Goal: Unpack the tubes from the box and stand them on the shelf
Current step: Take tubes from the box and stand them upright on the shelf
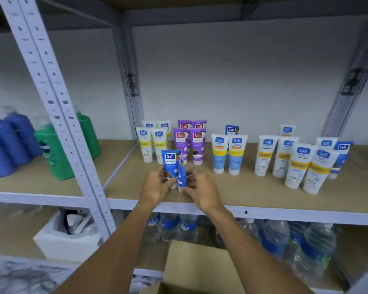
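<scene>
Gripping blue tubes (170, 164) in left hand (155, 184) and right hand (201, 188) at near shelf (242, 187) edge; liable to topple if released tilted.

**Plastic, board, metal**

Glossy smooth plastic on the blue tubes (170, 164) between left hand (155, 187) and right hand (202, 190). Matt tan board on the shelf (242, 187) beneath; painted metal upright (57, 107) to their left. Dull cardboard box (196, 262) below.

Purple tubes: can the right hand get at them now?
Probably not yet: the right hand holds a side-on blue tube; it and the front-facing blue tube in the left hand stand before the purple tubes. Bare shelf to their right looks open.
</scene>
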